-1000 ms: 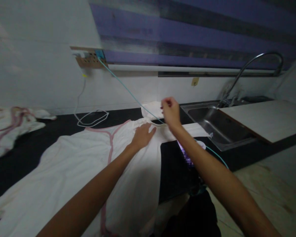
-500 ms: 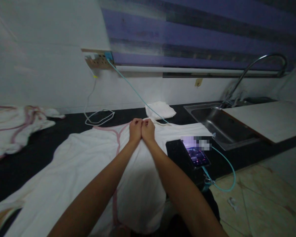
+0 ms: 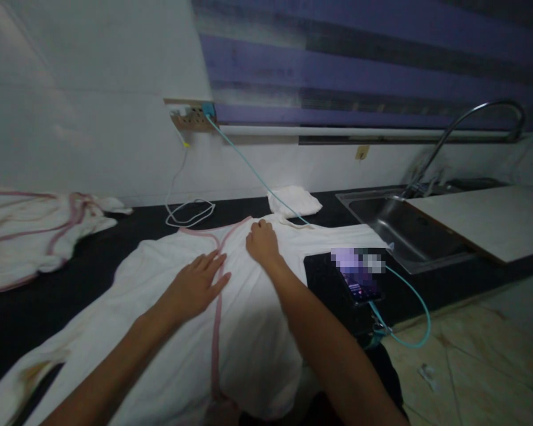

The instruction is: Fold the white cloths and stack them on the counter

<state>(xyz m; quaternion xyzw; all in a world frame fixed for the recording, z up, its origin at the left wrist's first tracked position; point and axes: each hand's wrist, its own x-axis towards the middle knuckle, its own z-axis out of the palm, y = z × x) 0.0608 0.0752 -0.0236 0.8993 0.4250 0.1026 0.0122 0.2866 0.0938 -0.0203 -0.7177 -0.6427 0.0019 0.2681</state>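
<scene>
A white long-sleeved shirt [image 3: 257,331] with pink trim lies spread over the dark counter, one sleeve stretched left and the other right. My left hand [image 3: 199,284] rests on its front, fingers spread across the pink trim below the neckline. At the shoulder beside the neckline, my right hand [image 3: 263,241] has its fingers curled down onto the fabric; the fingertips are partly hidden. Brown stains mark the left sleeve near its end.
More white cloth with pink trim [image 3: 35,236] lies at left. Behind the shirt is a folded white cloth [image 3: 295,201]. A phone [image 3: 357,281] on a teal cord sits near the right sleeve. Further right are a sink [image 3: 408,236] and a white board [image 3: 484,219].
My left hand has left my right hand at the shoulder, moving left and nearer, and its fingers have opened onto the shirt's front. My right hand stays at the shoulder. The view shifts slightly.
</scene>
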